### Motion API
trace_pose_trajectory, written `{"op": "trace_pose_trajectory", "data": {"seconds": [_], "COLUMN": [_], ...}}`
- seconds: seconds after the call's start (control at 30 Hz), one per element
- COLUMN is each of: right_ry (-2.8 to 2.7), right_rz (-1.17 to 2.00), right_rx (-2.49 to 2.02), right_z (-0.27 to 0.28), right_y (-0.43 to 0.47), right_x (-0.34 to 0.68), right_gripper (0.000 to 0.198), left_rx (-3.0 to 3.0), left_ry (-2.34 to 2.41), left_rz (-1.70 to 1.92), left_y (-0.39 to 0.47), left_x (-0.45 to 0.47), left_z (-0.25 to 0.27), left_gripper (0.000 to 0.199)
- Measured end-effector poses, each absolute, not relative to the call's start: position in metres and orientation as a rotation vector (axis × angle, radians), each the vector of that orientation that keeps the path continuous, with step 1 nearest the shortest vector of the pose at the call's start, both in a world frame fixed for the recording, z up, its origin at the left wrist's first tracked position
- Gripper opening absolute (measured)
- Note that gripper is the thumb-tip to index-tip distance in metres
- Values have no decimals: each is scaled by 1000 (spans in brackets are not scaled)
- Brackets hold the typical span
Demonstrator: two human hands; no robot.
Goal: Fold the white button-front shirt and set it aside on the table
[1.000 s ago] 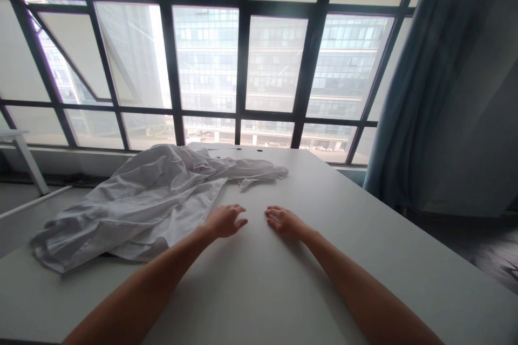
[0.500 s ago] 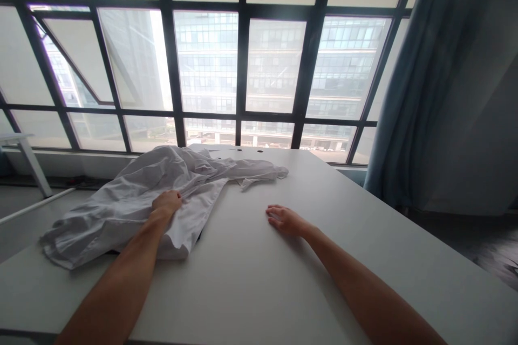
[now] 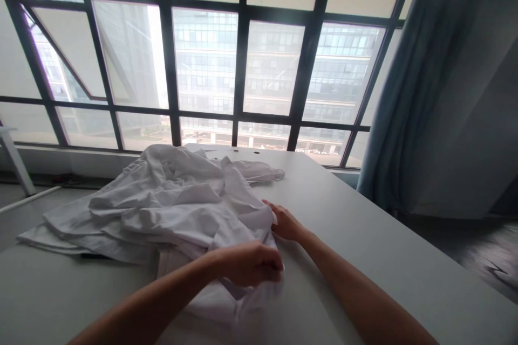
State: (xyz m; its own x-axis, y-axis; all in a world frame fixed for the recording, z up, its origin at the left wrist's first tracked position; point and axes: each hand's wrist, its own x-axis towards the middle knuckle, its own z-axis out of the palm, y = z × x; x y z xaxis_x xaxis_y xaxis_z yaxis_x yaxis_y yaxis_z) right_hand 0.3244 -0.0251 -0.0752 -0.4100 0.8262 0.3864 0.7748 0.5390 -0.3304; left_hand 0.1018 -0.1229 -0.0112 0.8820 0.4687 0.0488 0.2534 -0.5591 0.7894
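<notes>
1. Could lose white cloth over L edge of tabletop, b/c heaped loosely from there to approx mid-top; can't tell re overhang.
2. Might drag dark strip along, b/c peeking from under near hem; too small to ID.
3. W/ L hand fisted on bunched cloth, toward tabletop's near edge (out of view): may crease or twist if yanked, b/c gripping just one spot.
4. Toward far edge, could trap loose end under upper folds, b/c lying part-covered.
5. W/ R hand at cloth's R border, can't tell if pinching or just touching; if latter, may let border slip.
</notes>
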Motion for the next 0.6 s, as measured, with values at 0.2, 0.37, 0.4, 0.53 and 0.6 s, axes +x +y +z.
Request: {"op": "trace_pose_trajectory", "data": {"seconds": [0.2,0.37,0.4,0.53,0.6], "right_ry": [-2461,-2270,-2154,-1638,-1491], "right_rz": [35,-194,-247,-263,-187], "right_rx": [-1279,-1793,-1949,-2400,-2491], "right_z": [-62,-40,-38,-37,-40], "right_y": [-37,-27,-25,-20,-21], "right_x": [306,336,349,412,437], "right_gripper": [30,20,22,30,34], "left_rx": [2140,2599,2618,2553,2513], "left_ry": [600,1445,1524,1542,1525], "left_rz": [353,583,564,428,403], "left_y": [-103,-42,-33,-15,-14], "left_x": [76,26,17,-5,-8], "left_z": [8,6,3,-12,-17], "left_gripper": [34,29,30,30,31]}}
